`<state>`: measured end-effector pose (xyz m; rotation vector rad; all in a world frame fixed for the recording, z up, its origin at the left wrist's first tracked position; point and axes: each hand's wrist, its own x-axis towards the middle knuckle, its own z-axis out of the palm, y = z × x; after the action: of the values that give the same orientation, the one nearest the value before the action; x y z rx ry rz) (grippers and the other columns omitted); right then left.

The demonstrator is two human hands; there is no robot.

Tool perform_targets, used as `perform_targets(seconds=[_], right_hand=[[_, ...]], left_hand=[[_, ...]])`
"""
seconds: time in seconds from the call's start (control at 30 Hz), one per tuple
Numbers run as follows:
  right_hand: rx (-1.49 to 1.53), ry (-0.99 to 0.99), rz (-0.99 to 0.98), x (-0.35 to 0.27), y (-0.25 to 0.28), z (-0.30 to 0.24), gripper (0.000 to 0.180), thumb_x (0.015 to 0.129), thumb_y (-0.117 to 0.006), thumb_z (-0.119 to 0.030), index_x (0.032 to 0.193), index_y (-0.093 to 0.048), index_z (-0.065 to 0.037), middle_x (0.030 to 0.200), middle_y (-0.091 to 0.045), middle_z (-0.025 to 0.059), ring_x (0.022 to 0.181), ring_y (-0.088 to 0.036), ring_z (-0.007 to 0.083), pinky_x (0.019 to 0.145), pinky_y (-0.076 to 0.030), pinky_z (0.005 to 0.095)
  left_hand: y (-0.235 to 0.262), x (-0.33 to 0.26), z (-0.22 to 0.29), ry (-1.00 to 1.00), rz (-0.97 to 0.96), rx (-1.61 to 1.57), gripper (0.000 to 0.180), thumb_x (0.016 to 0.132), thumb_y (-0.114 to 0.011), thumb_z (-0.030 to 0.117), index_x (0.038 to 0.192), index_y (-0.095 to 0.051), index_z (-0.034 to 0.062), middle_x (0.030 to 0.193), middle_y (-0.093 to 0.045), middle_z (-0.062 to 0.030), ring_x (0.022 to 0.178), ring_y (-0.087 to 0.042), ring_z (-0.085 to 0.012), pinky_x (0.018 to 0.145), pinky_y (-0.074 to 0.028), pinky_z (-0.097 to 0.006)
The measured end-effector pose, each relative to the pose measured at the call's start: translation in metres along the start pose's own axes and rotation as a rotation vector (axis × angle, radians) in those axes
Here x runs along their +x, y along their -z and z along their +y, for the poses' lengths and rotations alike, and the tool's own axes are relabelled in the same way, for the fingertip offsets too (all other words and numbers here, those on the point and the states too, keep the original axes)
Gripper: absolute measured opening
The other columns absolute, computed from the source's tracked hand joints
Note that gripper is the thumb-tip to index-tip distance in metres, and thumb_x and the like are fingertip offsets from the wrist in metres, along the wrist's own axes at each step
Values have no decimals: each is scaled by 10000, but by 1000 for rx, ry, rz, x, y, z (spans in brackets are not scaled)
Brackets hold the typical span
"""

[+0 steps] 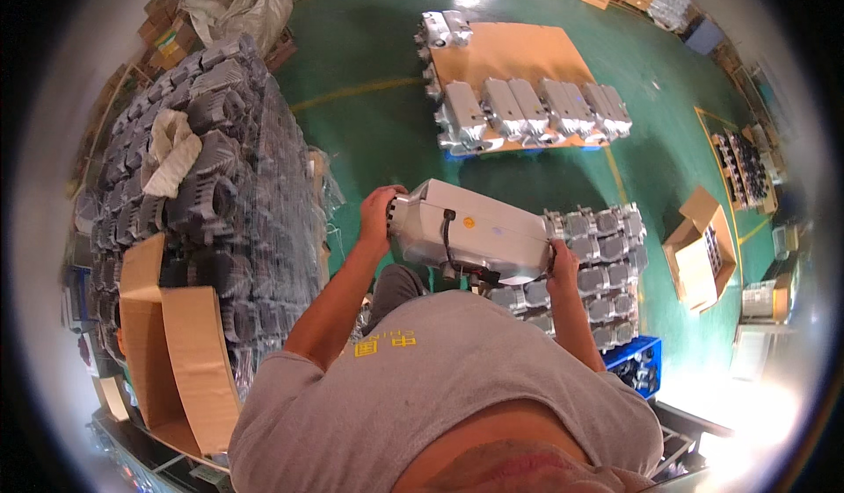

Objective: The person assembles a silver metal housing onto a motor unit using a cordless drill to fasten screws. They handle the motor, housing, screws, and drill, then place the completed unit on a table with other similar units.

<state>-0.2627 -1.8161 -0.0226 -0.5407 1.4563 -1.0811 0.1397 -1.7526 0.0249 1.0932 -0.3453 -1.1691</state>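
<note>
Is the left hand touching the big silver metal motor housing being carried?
Touching. The head view shows the left hand wrapped against the round end of the silver metal motor housing, fingers pressed on it with no gap.

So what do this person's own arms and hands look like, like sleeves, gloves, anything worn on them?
Both hands are bare: no gloves show on the left hand or the right hand. No watch or band shows on either wrist. The forearms are uncovered too. The only clothing is a grey short-sleeved T-shirt with a small yellow printed mark near the left side; its sleeves end above the elbows.
</note>
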Motion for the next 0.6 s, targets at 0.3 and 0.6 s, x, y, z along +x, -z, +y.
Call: perform_targets(seconds=[0.3,0.6], right_hand=[[-33,3,-131,159,-219,-26,183,873,-695,-264,803,-677,-95,726,-638,-6,616,-581,120,531,-447,289],[-31,-136,-51,237,-414,-64,206,879,-699,-277,850,-676,-74,744,-638,2,634,-592,127,559,-476,294]], left_hand=[[61,229,60,-37,130,-52,228,910,-567,199,954,-706,24,914,-682,-50,804,-613,-149,733,-495,-299],[85,453,175,-1,55,77,282,914,-553,259,978,-716,39,942,-693,-76,844,-633,-183,756,-500,-335]])
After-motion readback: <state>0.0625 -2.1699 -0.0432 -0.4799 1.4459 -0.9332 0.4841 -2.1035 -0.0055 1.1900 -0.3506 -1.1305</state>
